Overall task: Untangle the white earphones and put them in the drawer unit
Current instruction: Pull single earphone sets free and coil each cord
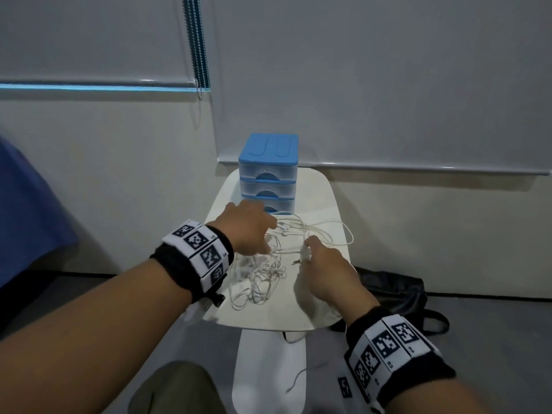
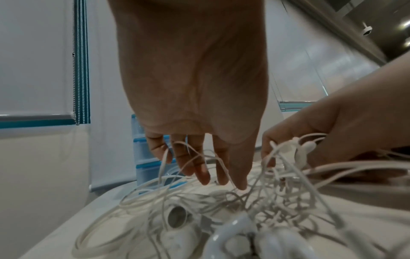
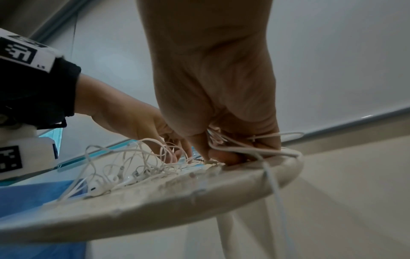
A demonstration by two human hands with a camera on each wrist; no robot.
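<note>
A tangle of white earphones [image 1: 263, 270] lies on a small white table [image 1: 304, 309]. The blue drawer unit [image 1: 268, 171], with three clear drawers pushed in, stands at the table's far end. My left hand [image 1: 268, 234] reaches into the tangle with its fingers [image 2: 204, 168] straight and spread among cable loops [image 2: 221, 198]. My right hand [image 1: 307, 252] is curled and pinches a bundle of the earphone cables [image 3: 233, 149] near the plug, against the table top. One cable [image 3: 275, 189] hangs over the table's right edge. An earbud [image 3: 95, 189] lies at the near side.
A black bag [image 1: 394, 291] sits on the floor right of the table. Something blue [image 1: 30, 219] stands at the left. Roller blinds and a bead chain [image 1: 197, 46] hang on the wall behind. My knee [image 1: 176, 389] is below the table's near edge.
</note>
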